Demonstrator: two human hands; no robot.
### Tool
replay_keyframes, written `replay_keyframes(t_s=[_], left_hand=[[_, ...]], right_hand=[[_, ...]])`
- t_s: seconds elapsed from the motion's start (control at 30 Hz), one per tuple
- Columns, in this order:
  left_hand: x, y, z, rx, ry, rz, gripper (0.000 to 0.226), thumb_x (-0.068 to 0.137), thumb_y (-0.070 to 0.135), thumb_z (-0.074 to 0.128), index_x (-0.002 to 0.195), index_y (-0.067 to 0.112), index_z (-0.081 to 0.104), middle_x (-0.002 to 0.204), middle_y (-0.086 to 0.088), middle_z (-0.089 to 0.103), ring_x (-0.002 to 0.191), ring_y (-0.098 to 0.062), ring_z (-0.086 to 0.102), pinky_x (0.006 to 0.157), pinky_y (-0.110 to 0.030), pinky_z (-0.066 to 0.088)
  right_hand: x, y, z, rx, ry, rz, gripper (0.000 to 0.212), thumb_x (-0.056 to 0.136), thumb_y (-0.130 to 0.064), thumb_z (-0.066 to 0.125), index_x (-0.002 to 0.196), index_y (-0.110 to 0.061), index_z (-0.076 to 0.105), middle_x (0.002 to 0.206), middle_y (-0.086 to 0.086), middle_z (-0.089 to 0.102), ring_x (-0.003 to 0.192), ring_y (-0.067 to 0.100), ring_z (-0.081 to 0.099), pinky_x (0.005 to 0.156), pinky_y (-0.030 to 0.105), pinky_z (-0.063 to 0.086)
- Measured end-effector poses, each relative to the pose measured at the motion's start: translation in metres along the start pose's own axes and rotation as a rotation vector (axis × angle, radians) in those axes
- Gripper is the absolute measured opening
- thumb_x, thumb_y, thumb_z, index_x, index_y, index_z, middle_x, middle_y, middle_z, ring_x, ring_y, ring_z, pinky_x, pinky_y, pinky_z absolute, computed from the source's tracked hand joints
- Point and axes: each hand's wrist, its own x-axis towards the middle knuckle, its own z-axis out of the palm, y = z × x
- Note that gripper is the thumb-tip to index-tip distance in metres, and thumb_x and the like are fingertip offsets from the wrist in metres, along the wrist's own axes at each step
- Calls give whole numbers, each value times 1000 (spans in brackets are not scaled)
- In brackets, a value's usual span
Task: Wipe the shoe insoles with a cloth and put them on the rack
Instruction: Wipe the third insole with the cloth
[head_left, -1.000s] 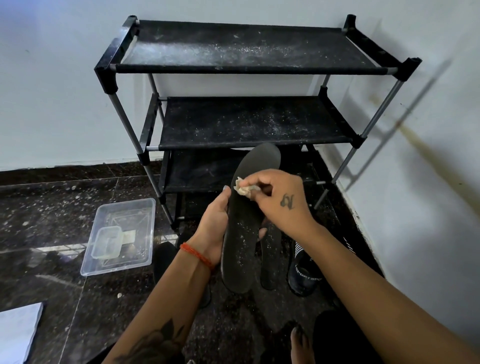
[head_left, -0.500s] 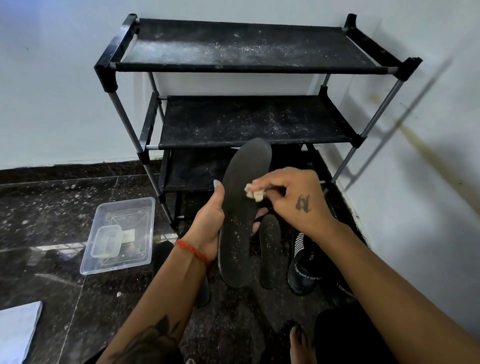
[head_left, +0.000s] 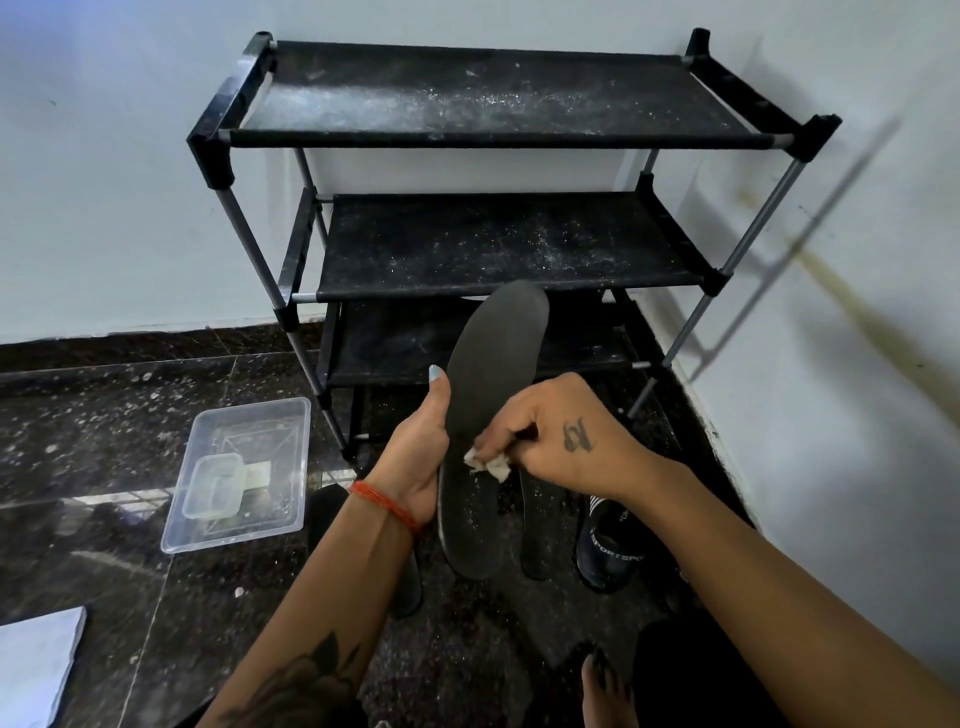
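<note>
**Inspector:** Black foam insole (head_left: 488, 415), held up in front of the rack (head_left: 498, 249). Long axis runs near upright, broad toe end up and tilted slightly right toward the middle shelf, heel end down over the floor (head_left: 130, 415). White specks show on its lower half.

**Clerk:** Who has hold of it?

**Inspector:** Left hand (head_left: 415, 457) grips its left edge, thumb lying up along the side, fingers curled behind. Right hand (head_left: 561, 447) pinches a small white cloth (head_left: 487, 462) in bent fingers and presses it to the insole's face about midway.

**Clerk:** Step in hand?

**Inspector:** Wiping, in my judgement, and not finished: the heel portion is dusty. Next move calls for strokes carried down to the heel, then laying the insole flat on a shelf. All shelves visible carry no insole.

**Clerk:** Anything else?

**Inspector:** Second insole (head_left: 535, 525) lies on the floor just beside, behind the held one; a shoe (head_left: 608, 556) to its right. Clear tub (head_left: 239, 473) well apart on the left.
</note>
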Motion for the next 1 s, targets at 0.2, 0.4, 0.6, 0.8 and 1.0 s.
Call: replay_keyframes(t_s=[0.2, 0.4, 0.6, 0.8, 1.0], left_hand=[[0, 1, 2, -61, -44, 8, 62, 95, 56, 28, 114, 7, 61, 99, -14, 72, 80, -24, 71, 68, -34, 60], [5, -4, -2, 45, -20, 48, 59, 96, 54, 25, 103, 11, 64, 84, -5, 74, 71, -14, 71, 61, -23, 58], [4, -1, -2, -22, 2, 45, 60, 96, 54, 28, 117, 7, 61, 94, -8, 74, 78, -18, 72, 61, -26, 58], [-1, 1, 4, -46, -50, 29, 61, 95, 56, 28, 116, 10, 61, 103, -18, 71, 83, -29, 70, 75, -38, 59], [-1, -4, 3, 31, -85, 44, 56, 98, 52, 23, 104, 13, 62, 80, -8, 74, 68, -16, 72, 59, -25, 59]], right_hand=[[4, 8, -4, -46, 408, 121, 27, 75, 5, 63, 85, -16, 76, 89, 0, 73, 83, 10, 67, 79, 25, 54], [2, -9, 8, -185, 199, 227, 22, 76, -5, 63, 87, -19, 76, 89, -3, 69, 83, 11, 60, 73, 16, 43], [0, -19, -2, 193, -24, 348, 21, 68, -3, 74, 79, -20, 76, 72, -8, 71, 67, 3, 62, 65, 12, 49], [8, 1, -7, 359, 410, 389, 23, 73, 1, 72, 88, -16, 75, 80, -5, 71, 66, -1, 64, 61, 9, 50], [17, 3, 17, 128, 374, 330, 18, 80, -10, 69, 95, -18, 74, 92, -7, 68, 84, 9, 65, 74, 29, 55]])
